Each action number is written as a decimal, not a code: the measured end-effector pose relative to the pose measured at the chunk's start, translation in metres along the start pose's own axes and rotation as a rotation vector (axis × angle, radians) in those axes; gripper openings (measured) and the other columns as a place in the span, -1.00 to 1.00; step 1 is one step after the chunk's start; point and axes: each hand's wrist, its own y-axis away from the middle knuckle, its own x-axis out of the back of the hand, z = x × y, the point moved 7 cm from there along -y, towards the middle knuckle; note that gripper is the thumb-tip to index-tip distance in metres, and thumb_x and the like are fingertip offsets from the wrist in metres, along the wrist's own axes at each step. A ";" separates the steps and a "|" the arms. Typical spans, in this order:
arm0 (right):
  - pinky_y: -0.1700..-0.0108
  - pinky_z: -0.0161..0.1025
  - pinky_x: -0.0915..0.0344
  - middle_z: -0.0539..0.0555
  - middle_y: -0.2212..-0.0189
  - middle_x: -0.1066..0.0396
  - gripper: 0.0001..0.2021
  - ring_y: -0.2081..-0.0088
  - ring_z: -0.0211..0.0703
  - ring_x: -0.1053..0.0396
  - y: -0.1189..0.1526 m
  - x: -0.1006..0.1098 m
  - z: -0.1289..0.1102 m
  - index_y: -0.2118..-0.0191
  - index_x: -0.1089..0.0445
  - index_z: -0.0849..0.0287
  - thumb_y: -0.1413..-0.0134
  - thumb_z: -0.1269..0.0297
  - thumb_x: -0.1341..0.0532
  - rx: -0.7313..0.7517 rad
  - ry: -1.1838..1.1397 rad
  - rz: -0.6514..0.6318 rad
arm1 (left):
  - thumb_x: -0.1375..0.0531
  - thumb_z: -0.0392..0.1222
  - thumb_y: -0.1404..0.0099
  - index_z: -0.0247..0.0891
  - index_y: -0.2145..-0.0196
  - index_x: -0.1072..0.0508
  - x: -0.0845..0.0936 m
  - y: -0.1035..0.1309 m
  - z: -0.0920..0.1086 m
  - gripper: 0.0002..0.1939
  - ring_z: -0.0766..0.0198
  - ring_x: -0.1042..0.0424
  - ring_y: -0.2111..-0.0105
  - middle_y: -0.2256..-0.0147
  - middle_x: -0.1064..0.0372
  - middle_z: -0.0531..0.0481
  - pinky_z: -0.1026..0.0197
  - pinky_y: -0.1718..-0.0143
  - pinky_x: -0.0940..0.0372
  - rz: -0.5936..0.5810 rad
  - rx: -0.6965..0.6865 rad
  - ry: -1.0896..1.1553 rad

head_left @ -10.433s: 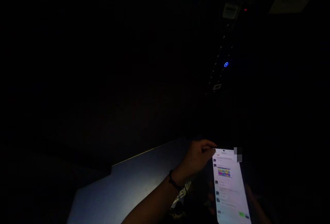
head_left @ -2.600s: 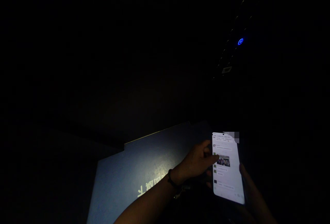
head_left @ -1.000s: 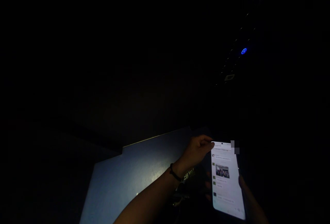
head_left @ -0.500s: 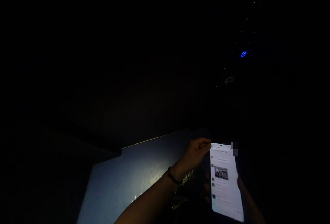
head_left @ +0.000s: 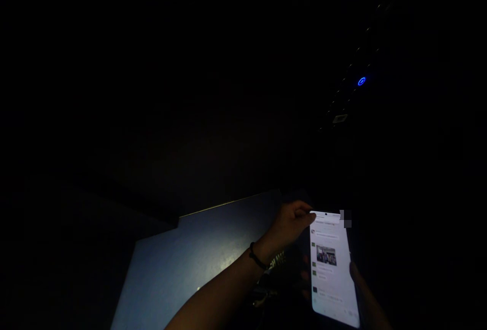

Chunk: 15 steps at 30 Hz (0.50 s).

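A lit phone [head_left: 335, 279] shows a chat page with a small photo at the lower right of the head view. My left hand [head_left: 292, 222], with a dark band at its wrist, reaches in from the left and has its thumb on the screen's top left corner, its fingers bent at the phone's upper edge. My right hand [head_left: 359, 282] holds the phone from the right side and from behind, its thumb along the right edge and dim fingertips showing past the left edge.
A pale bluish panel or surface [head_left: 163, 264] with a bright reflection lies at the lower left. A blue ring light [head_left: 361, 81] glows at the upper right, near a small pale label [head_left: 340, 118] and rows of tiny glints. Most surroundings are too dark to make out.
My left thumb has shifted slightly right onto the screen's top left corner. The phone and right hand have hardly moved.
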 end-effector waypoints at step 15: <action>0.05 0.04 -0.38 0.21 0.12 -0.51 -0.38 0.11 0.13 -0.46 0.001 -0.008 -0.001 0.15 -0.52 0.21 0.27 -0.18 -0.42 -0.006 -0.025 -0.048 | -0.24 -0.16 -0.14 -0.34 0.36 -0.45 -0.002 0.003 0.003 -0.83 0.32 -0.40 0.42 0.45 -0.44 0.02 0.29 0.34 -0.19 0.015 -0.017 0.031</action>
